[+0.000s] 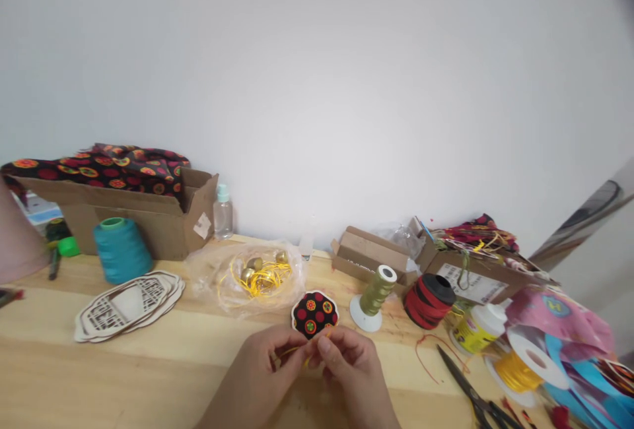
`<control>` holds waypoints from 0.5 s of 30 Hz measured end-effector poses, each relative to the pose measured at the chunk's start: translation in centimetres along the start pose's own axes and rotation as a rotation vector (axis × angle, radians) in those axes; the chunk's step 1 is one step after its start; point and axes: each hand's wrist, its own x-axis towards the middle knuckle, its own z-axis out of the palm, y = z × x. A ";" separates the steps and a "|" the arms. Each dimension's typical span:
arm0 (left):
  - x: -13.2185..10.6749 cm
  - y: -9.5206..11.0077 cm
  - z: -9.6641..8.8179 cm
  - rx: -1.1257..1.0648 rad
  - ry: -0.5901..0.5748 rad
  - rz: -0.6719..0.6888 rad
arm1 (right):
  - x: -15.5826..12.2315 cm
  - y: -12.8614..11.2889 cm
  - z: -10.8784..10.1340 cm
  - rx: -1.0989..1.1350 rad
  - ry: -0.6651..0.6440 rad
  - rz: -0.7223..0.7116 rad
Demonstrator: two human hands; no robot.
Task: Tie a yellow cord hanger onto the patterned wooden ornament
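My left hand [270, 366] and my right hand [349, 366] meet at the front middle of the wooden table, fingertips pinched together. Between them runs a thin yellow cord [284, 352], partly hidden by the fingers. Just beyond the fingertips lies a scallop-edged patch [315, 312] of black fabric with red and orange round motifs and a pale rim. Behind it, a clear plastic bag [208, 277] holds yellow cord [265, 278] and several brass-coloured bells [247, 275]. An olive thread spool [379, 290] stands upright to the right of the patch.
At left are stacked pale cut-out plaques [126, 307], a teal thread cone [121, 251] and a cardboard box [143, 221] with patterned fabric. To the right lie black scissors [470, 389], a red ribbon roll [426, 301], a glue bottle [478, 329] and a yellow cord spool [518, 369].
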 end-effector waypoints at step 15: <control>0.6 -1.1 0.5 -0.174 -0.004 -0.098 | 0.6 1.1 0.2 -0.027 0.073 -0.191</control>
